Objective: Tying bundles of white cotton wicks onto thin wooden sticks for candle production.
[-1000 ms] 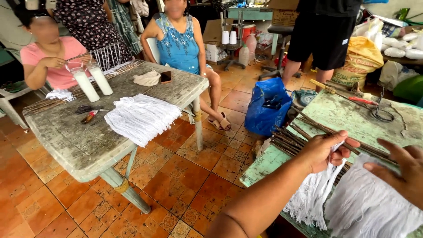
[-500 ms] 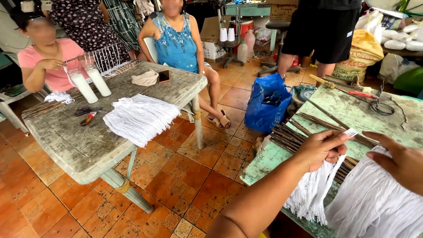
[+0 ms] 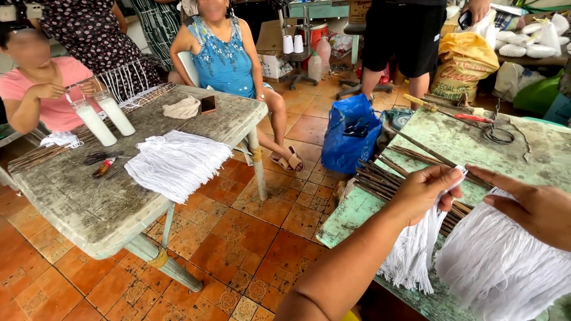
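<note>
- Both hands have come a bit closer together since a moment ago, and the view has tipped down a little, so the white strings hang lower in the picture.
- Closest of all, the left hand (image 3: 423,191) pinches the top of a bunch of white strings (image 3: 414,249) between thumb and fingers. The strings hang down from the pinch over the edge of the green table (image 3: 538,148).
- Just beside it, the right hand (image 3: 531,205) has its fingers held straight and close together, pointing at the left hand. It rests on top of a bigger heap of white strings (image 3: 502,267) that lies on the green table.
- Under the hands lies a row of thin brown sticks (image 3: 380,175), side by side on the green table.
- Farther back on that table are a tool with a red handle (image 3: 474,117) and a loop of wire (image 3: 498,134).
- On the orange tile floor (image 3: 238,244) near the table stands a blue bag (image 3: 351,132).
- To the left is a grey table (image 3: 77,196) with a pile of white strings (image 3: 176,163), scissors (image 3: 98,157) and two tall white candles in glasses (image 3: 105,119).
- Behind the grey table sit a person in a pink shirt (image 3: 41,89), who holds something small, and a person in a blue top (image 3: 225,53).
- Far back stands a person in black shorts (image 3: 399,41), with full sacks (image 3: 467,65) just beside.
</note>
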